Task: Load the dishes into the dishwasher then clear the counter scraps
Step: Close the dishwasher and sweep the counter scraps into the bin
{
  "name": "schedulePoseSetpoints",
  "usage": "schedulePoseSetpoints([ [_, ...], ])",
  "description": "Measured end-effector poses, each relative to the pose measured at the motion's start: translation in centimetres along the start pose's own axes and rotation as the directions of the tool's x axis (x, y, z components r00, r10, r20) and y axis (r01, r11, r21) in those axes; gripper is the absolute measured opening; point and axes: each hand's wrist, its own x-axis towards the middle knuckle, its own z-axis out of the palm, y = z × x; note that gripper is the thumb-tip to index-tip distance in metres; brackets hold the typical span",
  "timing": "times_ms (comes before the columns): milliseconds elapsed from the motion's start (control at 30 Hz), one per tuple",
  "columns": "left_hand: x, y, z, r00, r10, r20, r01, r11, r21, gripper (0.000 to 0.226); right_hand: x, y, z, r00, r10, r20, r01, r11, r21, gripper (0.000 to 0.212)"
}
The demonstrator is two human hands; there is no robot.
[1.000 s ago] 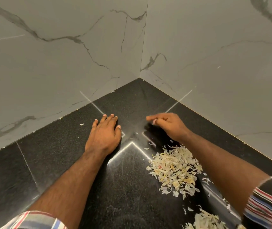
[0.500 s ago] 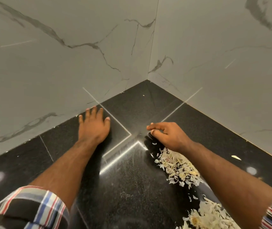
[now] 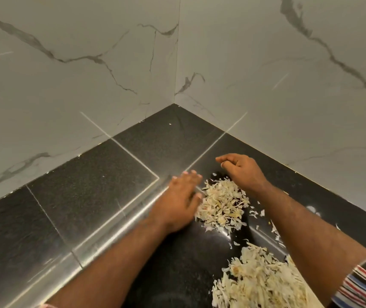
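Note:
Pale vegetable scraps lie on the black stone counter (image 3: 93, 192). A small pile of scraps (image 3: 222, 203) sits between my hands, and a larger pile (image 3: 259, 283) lies nearer me at the lower right. My left hand (image 3: 182, 201) lies flat, palm down, with its fingers against the small pile's left edge; it is blurred. My right hand (image 3: 242, 170) hovers at the pile's far side, fingers curled loosely downward, with nothing visibly held. A few loose bits (image 3: 257, 213) lie scattered to the right of the small pile.
White marble walls (image 3: 88, 74) meet in a corner just beyond my hands and close off the counter at the back and right. Tiny specks (image 3: 170, 124) lie near the corner. My striped sleeve (image 3: 364, 285) shows at the lower right.
My left hand has slid right from the counter's left part up to the small pile. My right hand stays at the pile's far side. The view has shifted, and more of the near pile shows.

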Motion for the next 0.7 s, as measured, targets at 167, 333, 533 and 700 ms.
schedulePoseSetpoints([
  [167, 2.4, -2.5, -0.6, 0.982, -0.185, 0.025, 0.174, 0.953, 0.248, 0.063, -0.2, 1.5, -0.4, 0.979, -0.009, 0.205, 0.036, 0.991, -0.126, 0.040],
  [333, 2.6, 0.8, 2.4, 0.993, -0.111, 0.041, 0.099, 0.970, 0.223, 0.063, -2.4, 1.9, 1.2, 0.929, -0.093, 0.358, 0.186, 0.954, -0.236, 0.048],
  [533, -1.9, 5.5, 4.1, 0.992, 0.068, 0.102, -0.066, 0.998, -0.025, 0.053, -9.1, 3.7, -1.9, 0.934, -0.116, 0.337, 0.118, 0.993, 0.015, 0.043],
  [700, 0.3, 4.0, 3.7, 0.993, -0.045, -0.106, 0.040, 0.998, -0.048, 0.054, -7.4, 6.6, -5.7, 0.997, -0.002, 0.082, 0.009, 0.997, -0.077, 0.032],
])
